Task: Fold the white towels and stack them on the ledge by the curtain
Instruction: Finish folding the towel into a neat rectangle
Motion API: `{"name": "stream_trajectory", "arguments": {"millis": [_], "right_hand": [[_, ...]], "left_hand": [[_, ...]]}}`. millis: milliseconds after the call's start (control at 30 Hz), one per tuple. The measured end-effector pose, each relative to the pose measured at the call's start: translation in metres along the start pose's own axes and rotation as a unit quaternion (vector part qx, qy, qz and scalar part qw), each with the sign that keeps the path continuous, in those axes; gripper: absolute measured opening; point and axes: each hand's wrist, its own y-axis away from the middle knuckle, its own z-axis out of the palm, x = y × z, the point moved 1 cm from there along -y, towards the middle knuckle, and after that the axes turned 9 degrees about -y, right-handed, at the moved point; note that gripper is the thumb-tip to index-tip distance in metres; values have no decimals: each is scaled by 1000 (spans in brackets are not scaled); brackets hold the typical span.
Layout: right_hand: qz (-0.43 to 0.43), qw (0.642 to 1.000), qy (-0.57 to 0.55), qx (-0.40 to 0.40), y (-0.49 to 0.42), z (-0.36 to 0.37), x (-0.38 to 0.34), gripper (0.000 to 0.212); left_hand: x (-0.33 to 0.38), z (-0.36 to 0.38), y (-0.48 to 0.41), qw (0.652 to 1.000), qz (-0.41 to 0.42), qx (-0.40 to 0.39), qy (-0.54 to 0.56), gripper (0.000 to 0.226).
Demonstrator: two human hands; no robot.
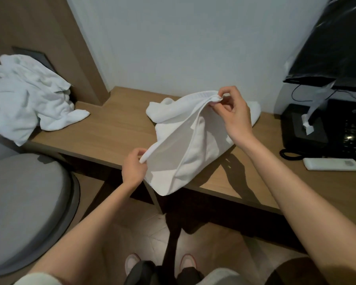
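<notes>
A white terry-cloth towel (179,149) sits in the centre of the frame, partly lifted off the light brown wooden desk top (111,128) and partly resting on it. Its stretched hem forms the long axis, running on a diagonal from lower left to upper right between the two hands. The left hand (134,167), at the lower end, has its fingers curled and thumb closed, pinching the hem's rolled edge. The right hand (234,116), at the upper end, pinches a bunched corner between thumb and fingertips, the remaining fingers bent loosely beside it. Below the hem the cloth sags in a broad fold, and one corner points downward, hanging past the desk's front edge. The far part of the towel lies rumpled on the desk behind the right hand.

In the upper left of the frame a crumpled heap of white towels (29,99) lies on the desk's left end, well apart from the held towel. A grey padded chair (25,202) fills the lower left. At the right edge stand a black telephone (345,130) and a black tissue box (300,128), with a white remote control (331,164) just in front of them.
</notes>
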Motion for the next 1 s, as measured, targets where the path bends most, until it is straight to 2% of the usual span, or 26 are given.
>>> {"name": "stream_trajectory", "arguments": {"millis": [200,333,400,467,533,633,800,933,1000], "right_hand": [[-8,993,-8,117,6,6,-24,16],[-20,985,-10,171,17,14,-45,23],[-33,982,-13,187,28,21,-57,25],[-49,977,-22,204,42,31,-71,25],[-64,970,-43,232,57,40,-87,25],[-72,957,-72,273,87,53,-113,27],[-86,942,-105,306,145,68,-149,26],[-126,927,-57,347,193,81,-166,22],[-138,920,-1,367,211,83,-163,14]], "left_hand": [[-11,-37,4,998,-9,-3,-55,31],[-23,-74,8,991,-62,-80,-85,25],[-26,-96,13,984,-112,-135,-38,18],[-29,-119,17,976,-148,-149,63,24],[-27,-146,22,967,-158,-117,162,28],[-17,-187,33,952,-133,-42,272,28],[3,-248,64,890,-60,114,437,22],[12,-276,101,846,25,229,481,27],[7,-284,115,853,60,259,449,31]]}}
